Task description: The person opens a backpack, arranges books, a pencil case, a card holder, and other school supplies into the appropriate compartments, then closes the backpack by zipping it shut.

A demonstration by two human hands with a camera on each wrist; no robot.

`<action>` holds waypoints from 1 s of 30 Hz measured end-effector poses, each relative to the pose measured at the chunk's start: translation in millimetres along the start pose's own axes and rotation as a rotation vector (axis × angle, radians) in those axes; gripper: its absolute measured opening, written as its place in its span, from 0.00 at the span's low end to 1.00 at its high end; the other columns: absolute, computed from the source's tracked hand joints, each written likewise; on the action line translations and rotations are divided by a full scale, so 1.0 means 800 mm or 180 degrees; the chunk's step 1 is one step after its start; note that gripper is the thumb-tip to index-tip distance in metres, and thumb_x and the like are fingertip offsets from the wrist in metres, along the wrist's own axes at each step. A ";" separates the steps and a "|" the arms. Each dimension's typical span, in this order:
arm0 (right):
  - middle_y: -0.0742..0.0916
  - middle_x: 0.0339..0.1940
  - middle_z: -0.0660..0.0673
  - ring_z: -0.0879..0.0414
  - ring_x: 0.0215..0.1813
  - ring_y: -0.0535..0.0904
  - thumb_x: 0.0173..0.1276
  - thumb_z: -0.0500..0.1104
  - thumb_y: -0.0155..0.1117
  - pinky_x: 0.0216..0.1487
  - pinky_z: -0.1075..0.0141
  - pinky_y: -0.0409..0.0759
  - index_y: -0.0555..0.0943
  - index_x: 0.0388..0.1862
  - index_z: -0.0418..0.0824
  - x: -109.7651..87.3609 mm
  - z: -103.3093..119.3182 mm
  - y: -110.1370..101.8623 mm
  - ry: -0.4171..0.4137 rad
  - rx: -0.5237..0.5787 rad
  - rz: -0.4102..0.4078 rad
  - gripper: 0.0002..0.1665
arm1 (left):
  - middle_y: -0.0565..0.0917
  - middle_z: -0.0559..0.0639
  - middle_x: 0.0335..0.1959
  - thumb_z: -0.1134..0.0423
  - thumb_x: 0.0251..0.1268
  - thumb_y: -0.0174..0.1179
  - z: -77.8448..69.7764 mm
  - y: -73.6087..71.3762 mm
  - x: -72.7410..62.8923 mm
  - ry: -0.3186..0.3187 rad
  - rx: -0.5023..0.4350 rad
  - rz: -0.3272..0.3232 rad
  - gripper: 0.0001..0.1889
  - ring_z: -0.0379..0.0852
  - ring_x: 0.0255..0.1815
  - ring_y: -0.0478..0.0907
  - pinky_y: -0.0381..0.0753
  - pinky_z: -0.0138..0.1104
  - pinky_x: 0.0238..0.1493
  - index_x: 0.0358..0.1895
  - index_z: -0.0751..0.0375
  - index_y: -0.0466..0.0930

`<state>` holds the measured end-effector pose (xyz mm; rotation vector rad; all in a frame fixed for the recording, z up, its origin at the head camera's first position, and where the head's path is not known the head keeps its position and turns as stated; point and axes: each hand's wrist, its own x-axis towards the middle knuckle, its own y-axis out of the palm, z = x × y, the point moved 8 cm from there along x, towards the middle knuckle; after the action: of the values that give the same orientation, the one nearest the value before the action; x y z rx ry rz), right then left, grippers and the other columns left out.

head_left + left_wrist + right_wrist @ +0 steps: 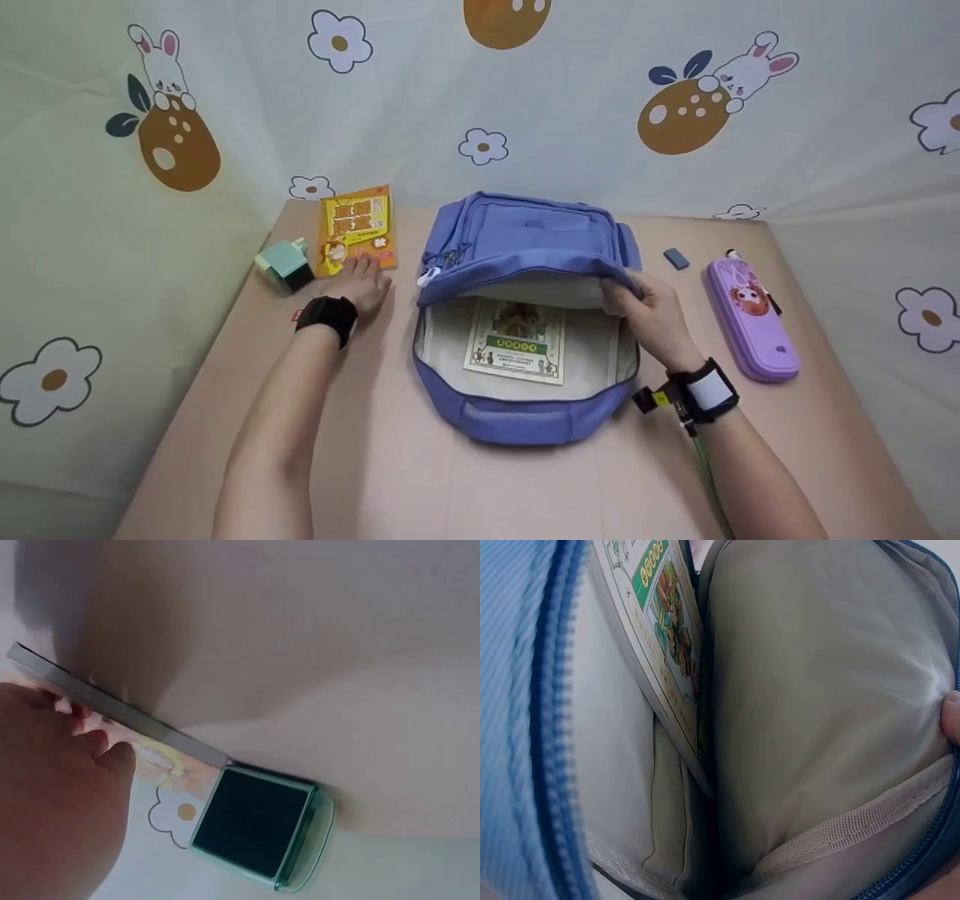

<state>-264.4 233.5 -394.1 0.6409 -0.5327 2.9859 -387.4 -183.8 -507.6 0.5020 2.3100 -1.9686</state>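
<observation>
A blue backpack (525, 424) lies unzipped with its mouth facing the person. My right hand (652, 311) pinches the right edge of its raised flap; in the right wrist view one fingertip (951, 717) shows at that edge. Inside, a book with a green-banded cover (516, 352) rests against the pale lining (817, 690). To the left, my left hand (358, 289) has its fingers on the lower part of an orange book (356, 225). In the left wrist view, the left hand (60, 802) touches the cover, beside the book's pale edge (127, 711).
A mint-green box-shaped object with a dark face (285, 266) stands left of the orange book. On the right are a small blue-grey eraser-like block (676, 259) and a purple pencil case (754, 322). Patterned cloth (570, 97) surrounds the pink tabletop (405, 465).
</observation>
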 end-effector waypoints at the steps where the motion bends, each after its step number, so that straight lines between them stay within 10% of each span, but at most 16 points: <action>1: 0.82 0.28 0.44 0.57 0.31 0.76 0.73 0.33 0.65 0.32 0.69 0.75 0.85 0.34 0.33 0.000 0.000 0.000 0.0009 0.0000 -0.0004 0.06 | 0.45 0.72 0.81 0.51 0.85 0.32 0.000 0.002 -0.001 0.0002 -0.0005 0.0049 0.34 0.68 0.81 0.41 0.42 0.53 0.80 0.79 0.75 0.44; 30: 0.82 0.27 0.43 0.56 0.31 0.77 0.73 0.33 0.65 0.34 0.69 0.77 0.86 0.36 0.32 -0.002 -0.004 0.001 -0.0017 0.0106 0.0026 0.06 | 0.49 0.71 0.81 0.54 0.84 0.33 -0.010 0.026 -0.049 0.0350 0.0189 0.0313 0.32 0.67 0.81 0.44 0.44 0.54 0.79 0.79 0.74 0.49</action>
<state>-264.2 234.2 -398.1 0.6507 -0.4879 3.0076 -343.3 -181.1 -516.0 0.7315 2.2457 -2.0170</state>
